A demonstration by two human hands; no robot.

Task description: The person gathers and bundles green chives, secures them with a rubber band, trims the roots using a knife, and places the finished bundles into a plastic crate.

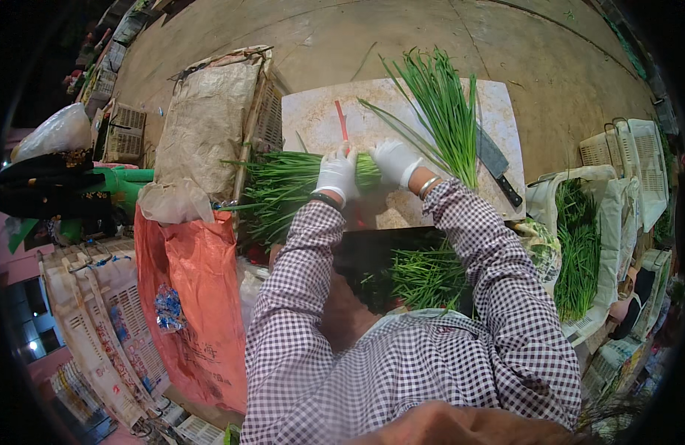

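A bundle of long green garlic chives (283, 182) lies across the left part of a white, stained board (320, 111), its leafy ends hanging past the board's left edge. My left hand (337, 174), in a white glove, is closed around the bundle near its cut end. A narrow red strip (341, 119) runs from the far side of the board to that hand's fingertips. On the bundle's right end is my gloved right hand (396, 161), fingers curled against the stalks. Loose chives (443, 111) and a black-handled knife (498, 167) lie to the right.
Cut greens (431, 274) fill a dark container under the board's near edge. A large red sack (194, 297) and a cloth-covered crate (205, 119) stand on the left. At right, a white-lined crate (576, 252) holds more chives. Concrete floor (342, 44) stretches beyond the board.
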